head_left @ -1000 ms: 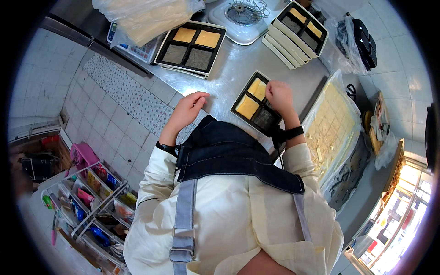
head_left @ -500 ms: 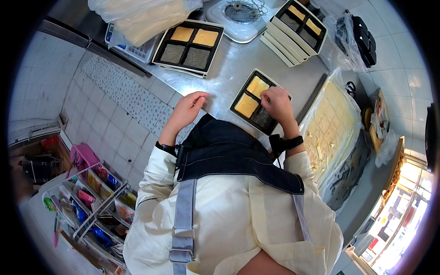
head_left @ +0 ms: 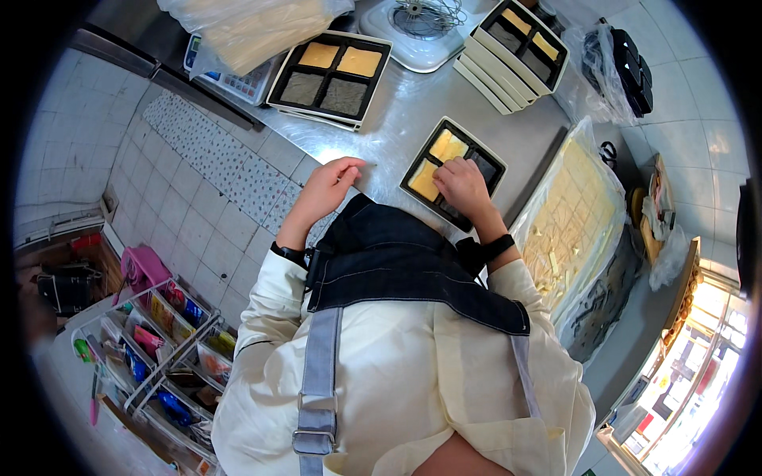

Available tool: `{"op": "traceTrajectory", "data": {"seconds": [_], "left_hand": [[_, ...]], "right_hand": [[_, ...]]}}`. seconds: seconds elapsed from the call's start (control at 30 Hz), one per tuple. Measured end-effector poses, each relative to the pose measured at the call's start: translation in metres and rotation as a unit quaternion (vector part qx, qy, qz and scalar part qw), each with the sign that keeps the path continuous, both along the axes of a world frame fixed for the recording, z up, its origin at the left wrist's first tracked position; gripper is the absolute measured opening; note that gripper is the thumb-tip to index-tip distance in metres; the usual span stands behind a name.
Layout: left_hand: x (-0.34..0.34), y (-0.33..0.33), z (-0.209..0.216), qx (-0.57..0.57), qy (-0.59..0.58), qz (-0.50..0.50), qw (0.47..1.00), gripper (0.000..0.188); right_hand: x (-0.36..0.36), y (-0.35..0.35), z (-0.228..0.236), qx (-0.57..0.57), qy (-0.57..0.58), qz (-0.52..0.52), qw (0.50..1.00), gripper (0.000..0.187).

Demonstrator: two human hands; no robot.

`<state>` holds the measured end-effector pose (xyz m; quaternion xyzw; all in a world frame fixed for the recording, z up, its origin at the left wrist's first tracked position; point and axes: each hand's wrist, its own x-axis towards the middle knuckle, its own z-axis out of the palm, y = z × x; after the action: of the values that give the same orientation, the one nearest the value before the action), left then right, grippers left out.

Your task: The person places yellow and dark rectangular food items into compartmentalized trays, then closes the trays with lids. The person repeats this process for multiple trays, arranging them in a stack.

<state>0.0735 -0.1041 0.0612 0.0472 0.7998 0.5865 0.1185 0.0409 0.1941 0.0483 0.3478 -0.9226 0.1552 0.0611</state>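
A black-lined, pale-rimmed tray (head_left: 497, 178) with four compartments lies on the steel table before me. Flat yellow slabs, perhaps cake or sponge, fill its two left compartments: a far slab (head_left: 448, 145) and a near slab (head_left: 423, 181). Over the near slab's right edge, my right hand (head_left: 462, 187) is bunched with fingertips down; its fingertips are partly hidden, and I cannot make out what they hold. The right compartments look dark, partly covered by that hand. My left hand (head_left: 327, 189) hovers by the table's front edge, fingers curled together, nothing visible in them.
A similar tray (head_left: 361, 99) on a stack stands at the far left beside a plastic-covered pale pile (head_left: 254, 32). More stacked trays (head_left: 496, 75) are at the far right. A plastic-lined yellow sheet (head_left: 571, 206) lies right. A whisk (head_left: 429, 17) rests at the back.
My right hand has moved left and slightly nearer, from the far slab's right side to the near slab. The left hand has barely moved.
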Motion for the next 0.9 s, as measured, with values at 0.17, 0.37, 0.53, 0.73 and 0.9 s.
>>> {"op": "traceTrajectory", "data": {"seconds": [0.17, 0.37, 0.53, 0.73, 0.9], "left_hand": [[0.0, -0.001, 0.006, -0.025, -0.023, -0.014, 0.999, 0.023], [0.001, -0.001, 0.005, -0.034, -0.013, -0.011, 0.999, 0.023], [0.004, -0.005, 0.005, -0.047, -0.006, -0.016, 0.999, 0.024], [-0.012, 0.007, 0.014, -0.073, 0.07, -0.05, 0.994, 0.021], [-0.053, 0.081, 0.012, -0.113, 0.222, -0.254, 0.935, 0.016]], "right_hand": [[-0.002, -0.005, -0.005, 0.022, 0.029, 0.006, 0.999, 0.007], [-0.004, 0.003, 0.008, -0.056, -0.017, -0.061, 0.996, 0.006], [0.021, 0.051, 0.039, -0.144, -0.075, -0.202, 0.966, 0.008], [0.099, 0.128, 0.065, -0.092, -0.076, -0.346, 0.931, 0.008], [0.175, 0.185, 0.036, 0.044, -0.042, -0.465, 0.883, 0.028]]}}
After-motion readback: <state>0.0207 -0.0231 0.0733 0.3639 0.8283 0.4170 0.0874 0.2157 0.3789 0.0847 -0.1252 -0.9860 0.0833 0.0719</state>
